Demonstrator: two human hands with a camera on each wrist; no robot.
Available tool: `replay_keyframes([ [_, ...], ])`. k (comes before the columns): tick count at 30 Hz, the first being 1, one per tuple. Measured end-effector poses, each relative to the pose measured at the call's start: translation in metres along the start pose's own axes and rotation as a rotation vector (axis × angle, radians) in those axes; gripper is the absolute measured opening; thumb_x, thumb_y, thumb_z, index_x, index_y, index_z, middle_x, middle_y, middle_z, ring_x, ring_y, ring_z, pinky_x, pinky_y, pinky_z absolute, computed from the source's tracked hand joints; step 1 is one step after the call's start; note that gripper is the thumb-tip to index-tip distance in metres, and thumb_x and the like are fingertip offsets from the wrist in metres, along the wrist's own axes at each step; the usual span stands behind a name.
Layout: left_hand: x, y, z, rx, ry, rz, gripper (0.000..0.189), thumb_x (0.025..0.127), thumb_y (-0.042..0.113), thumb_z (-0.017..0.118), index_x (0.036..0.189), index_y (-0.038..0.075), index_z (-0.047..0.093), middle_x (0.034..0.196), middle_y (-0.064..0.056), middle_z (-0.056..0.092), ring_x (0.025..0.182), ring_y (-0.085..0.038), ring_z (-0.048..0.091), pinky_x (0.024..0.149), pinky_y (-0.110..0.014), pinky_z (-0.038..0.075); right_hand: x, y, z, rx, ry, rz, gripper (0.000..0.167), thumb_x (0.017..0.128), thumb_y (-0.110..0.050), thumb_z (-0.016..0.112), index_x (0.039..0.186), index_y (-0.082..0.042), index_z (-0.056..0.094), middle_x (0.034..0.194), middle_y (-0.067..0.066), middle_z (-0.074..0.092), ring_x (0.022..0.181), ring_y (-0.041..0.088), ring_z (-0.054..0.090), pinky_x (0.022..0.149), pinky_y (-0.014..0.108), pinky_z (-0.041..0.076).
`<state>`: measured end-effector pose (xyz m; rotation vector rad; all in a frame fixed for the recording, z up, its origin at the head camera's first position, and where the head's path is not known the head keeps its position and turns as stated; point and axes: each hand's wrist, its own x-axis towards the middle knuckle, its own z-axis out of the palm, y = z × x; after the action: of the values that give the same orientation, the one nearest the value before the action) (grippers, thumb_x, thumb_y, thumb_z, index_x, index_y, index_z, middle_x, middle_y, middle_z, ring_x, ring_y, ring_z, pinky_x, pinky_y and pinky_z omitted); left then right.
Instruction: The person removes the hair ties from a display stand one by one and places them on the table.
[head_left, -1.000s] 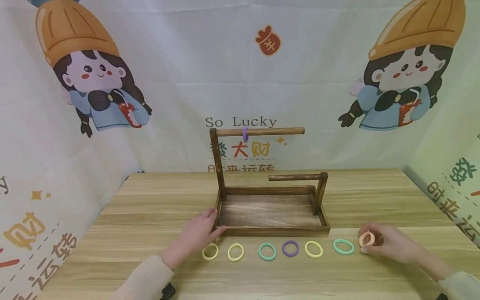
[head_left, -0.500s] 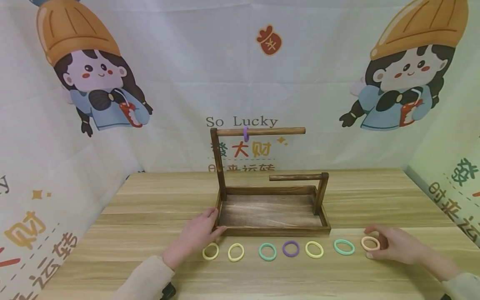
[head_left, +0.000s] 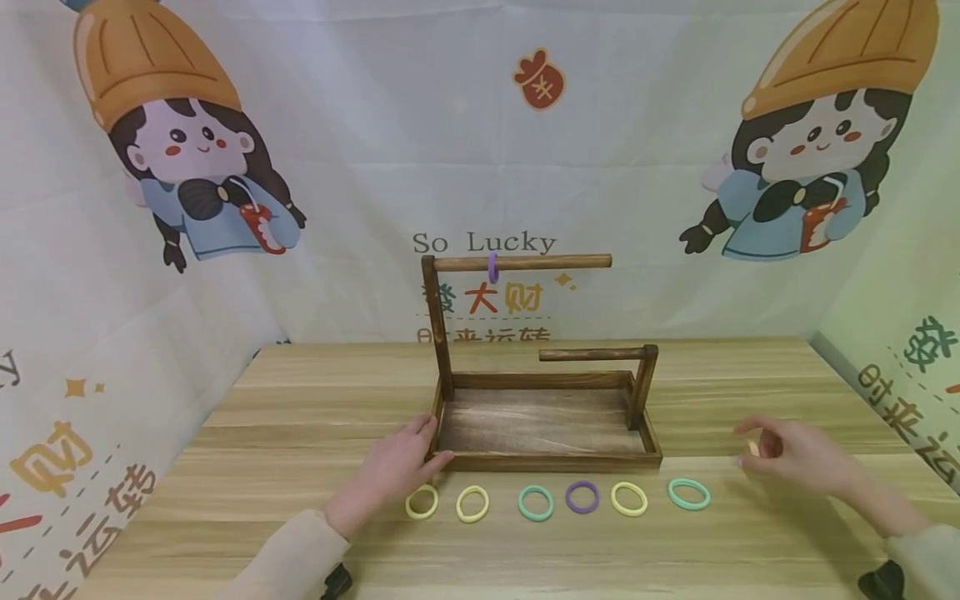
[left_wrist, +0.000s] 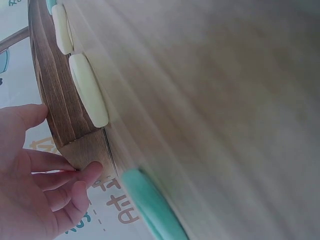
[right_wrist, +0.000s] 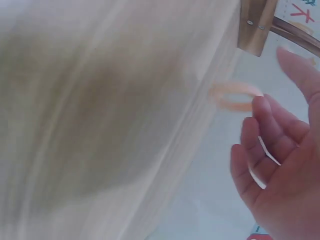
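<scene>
My right hand point(head_left: 802, 454) is raised off the table to the right of the rack, holding a pale orange ring point(right_wrist: 216, 94) at its fingertips. In the right wrist view the thumb stands apart from that ring. With thumb and fingers on either side of the corner, my left hand point(head_left: 393, 462) grips the near left corner of a brown wooden rack point(head_left: 547, 461). A purple ring point(head_left: 492, 268) hangs from the rack's upper rod point(head_left: 558, 262). Nothing hangs on the lower rod point(head_left: 588, 356).
Along the rack's front lie yellow rings point(head_left: 472, 505), green rings point(head_left: 536, 504) and a purple ring point(head_left: 582, 497). In the left wrist view a green ring point(left_wrist: 152, 202) lies close to the hand. A printed cloth point(head_left: 360, 167) hangs behind the table point(head_left: 300, 417).
My right hand has lifted the orange ring off the table and moved up and slightly right. A half second ago the ring was at table level between thumb and finger. The left hand stays put.
</scene>
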<state>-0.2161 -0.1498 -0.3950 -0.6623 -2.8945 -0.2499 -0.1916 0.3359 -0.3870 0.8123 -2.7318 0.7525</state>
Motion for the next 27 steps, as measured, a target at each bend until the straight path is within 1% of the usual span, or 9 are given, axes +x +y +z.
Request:
replay_keyframes([
  [4,0.0,0.0,0.001,-0.002,0.001,0.0,0.06,0.086,0.038,0.055,0.12,-0.01,0.046,0.121,-0.024,0.046,0.102,-0.038,0.05,0.075,-0.047,0.046,-0.001,0.006,-0.001,0.029,-0.099,-0.012,0.012,0.076,-0.008,0.068,0.083,-0.003,0.06,0.061,-0.016,0.045,0.053,-0.003,0.04,0.043,0.02,0.036],
  [7,0.001,0.0,0.001,-0.003,0.0,0.0,0.059,0.086,0.037,0.055,0.12,-0.01,0.046,0.121,-0.024,0.046,0.103,-0.038,0.049,0.076,-0.047,0.046,-0.006,0.012,0.001,0.095,-0.147,-0.009,0.006,0.076,-0.004,0.065,0.08,-0.004,0.06,0.063,-0.016,0.049,0.055,-0.003,0.043,0.044,0.021,0.038],
  [11,0.0,0.0,0.001,-0.002,0.002,-0.001,0.059,0.085,0.037,0.055,0.12,-0.01,0.047,0.12,-0.024,0.046,0.103,-0.038,0.049,0.076,-0.047,0.046,-0.01,0.018,0.003,0.163,-0.103,-0.027,0.009,0.078,0.004,0.06,0.079,-0.004,0.059,0.065,-0.015,0.051,0.056,-0.001,0.045,0.043,0.021,0.039],
  [13,0.0,0.0,0.001,-0.002,0.003,-0.003,0.059,0.085,0.037,0.055,0.119,-0.01,0.047,0.12,-0.024,0.046,0.103,-0.038,0.049,0.075,-0.047,0.047,-0.011,0.018,0.003,0.206,-0.089,-0.054,0.011,0.078,0.008,0.056,0.082,-0.002,0.058,0.065,-0.013,0.053,0.055,0.0,0.046,0.042,0.021,0.038],
  [16,0.0,0.0,0.001,0.0,0.001,-0.004,0.059,0.086,0.037,0.055,0.119,-0.01,0.047,0.12,-0.024,0.047,0.103,-0.038,0.049,0.075,-0.047,0.047,-0.012,0.017,0.004,0.289,-0.108,-0.076,0.013,0.078,0.012,0.053,0.09,0.007,0.054,0.065,-0.01,0.055,0.054,0.004,0.048,0.042,0.022,0.039],
  [19,0.0,0.0,0.001,0.003,-0.004,-0.005,0.059,0.086,0.037,0.055,0.12,-0.01,0.047,0.121,-0.024,0.046,0.103,-0.038,0.049,0.075,-0.048,0.046,-0.013,0.016,0.008,0.358,-0.138,-0.072,0.015,0.08,0.011,0.054,0.094,0.009,0.05,0.067,-0.005,0.057,0.055,0.006,0.051,0.043,0.023,0.041],
  [23,0.001,0.0,0.001,0.006,-0.008,-0.005,0.059,0.086,0.038,0.054,0.12,-0.01,0.046,0.121,-0.024,0.046,0.104,-0.038,0.049,0.076,-0.048,0.046,-0.013,0.016,0.013,0.36,-0.132,-0.088,0.012,0.079,0.011,0.057,0.087,0.001,0.054,0.069,-0.003,0.058,0.06,0.005,0.053,0.045,0.022,0.042],
  [25,0.001,0.0,0.001,0.004,-0.005,-0.005,0.059,0.086,0.038,0.054,0.12,-0.01,0.046,0.121,-0.024,0.046,0.103,-0.038,0.049,0.075,-0.048,0.046,-0.014,0.017,0.015,0.341,-0.131,-0.094,0.012,0.078,0.011,0.057,0.084,0.001,0.056,0.071,-0.002,0.058,0.064,0.004,0.053,0.046,0.022,0.043],
  [27,0.001,0.0,0.0,0.004,-0.003,-0.004,0.059,0.086,0.037,0.054,0.12,-0.01,0.047,0.121,-0.024,0.046,0.103,-0.038,0.049,0.075,-0.048,0.046,-0.014,0.017,0.015,0.304,-0.131,-0.081,0.01,0.078,0.009,0.058,0.084,0.001,0.057,0.074,-0.003,0.057,0.065,0.003,0.052,0.048,0.022,0.044],
])
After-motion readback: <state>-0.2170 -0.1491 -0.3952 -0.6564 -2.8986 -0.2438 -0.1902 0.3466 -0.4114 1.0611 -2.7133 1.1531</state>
